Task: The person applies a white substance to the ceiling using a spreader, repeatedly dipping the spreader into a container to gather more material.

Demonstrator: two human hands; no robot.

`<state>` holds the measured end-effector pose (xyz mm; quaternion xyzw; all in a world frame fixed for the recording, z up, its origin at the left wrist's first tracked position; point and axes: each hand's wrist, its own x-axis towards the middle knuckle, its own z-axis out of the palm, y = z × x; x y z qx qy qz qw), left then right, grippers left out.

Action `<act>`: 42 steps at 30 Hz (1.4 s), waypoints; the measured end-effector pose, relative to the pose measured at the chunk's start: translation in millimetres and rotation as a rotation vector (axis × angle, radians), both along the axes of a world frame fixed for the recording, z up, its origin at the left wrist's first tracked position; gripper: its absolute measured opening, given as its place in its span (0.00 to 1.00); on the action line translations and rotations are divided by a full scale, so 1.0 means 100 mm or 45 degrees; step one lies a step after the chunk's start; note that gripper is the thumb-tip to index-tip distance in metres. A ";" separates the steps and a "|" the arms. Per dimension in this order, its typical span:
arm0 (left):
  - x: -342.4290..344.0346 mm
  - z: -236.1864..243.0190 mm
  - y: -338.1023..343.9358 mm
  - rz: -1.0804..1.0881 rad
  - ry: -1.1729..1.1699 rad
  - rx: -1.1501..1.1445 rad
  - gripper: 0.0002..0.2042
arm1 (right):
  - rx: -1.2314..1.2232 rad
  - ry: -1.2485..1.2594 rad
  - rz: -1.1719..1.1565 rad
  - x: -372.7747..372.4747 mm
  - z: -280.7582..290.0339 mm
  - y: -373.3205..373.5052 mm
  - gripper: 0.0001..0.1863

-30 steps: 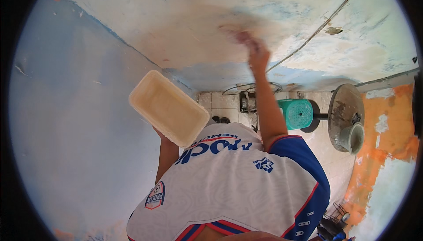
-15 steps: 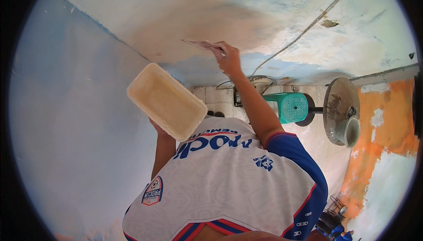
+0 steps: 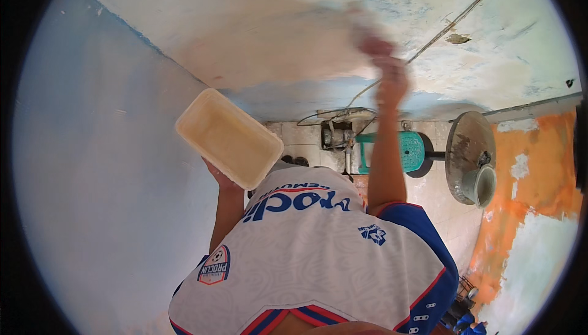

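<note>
A cream rectangular plastic tub (image 3: 229, 140) is tilted in front of my chest at the left, with a pale residue along its rim. My left hand (image 3: 219, 174) holds it from beneath, and most of the fingers are hidden behind it. Up at the patchy wall (image 3: 275, 41), my right hand (image 3: 392, 80) grips a putty knife (image 3: 372, 41). Both hand and putty knife are smeared by motion, so contact with the wall cannot be made out.
A cable (image 3: 456, 21) runs diagonally along the wall. Below stand a green plastic stool (image 3: 411, 151), a motor-like device (image 3: 337, 136) and a round table (image 3: 459, 145) bearing a grey bucket (image 3: 484, 186). A blue wall (image 3: 104, 151) rises at the left.
My right hand and the putty knife have swept to the right across the wall, and the arm is straighter. The tub in my left hand has barely shifted.
</note>
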<state>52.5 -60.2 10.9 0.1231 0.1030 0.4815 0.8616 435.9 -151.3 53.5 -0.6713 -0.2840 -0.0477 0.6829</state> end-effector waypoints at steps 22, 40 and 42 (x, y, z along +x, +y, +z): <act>-0.17 -0.21 0.00 0.115 0.269 0.030 0.30 | -0.286 0.288 0.371 -0.78 0.30 0.64 0.03; -0.22 -0.14 0.11 0.112 0.161 0.075 0.29 | -0.029 -0.197 0.254 -0.59 0.24 0.56 0.03; -0.24 -0.28 0.16 0.107 0.224 0.056 0.29 | -0.074 -0.231 0.375 -0.98 0.07 0.94 0.06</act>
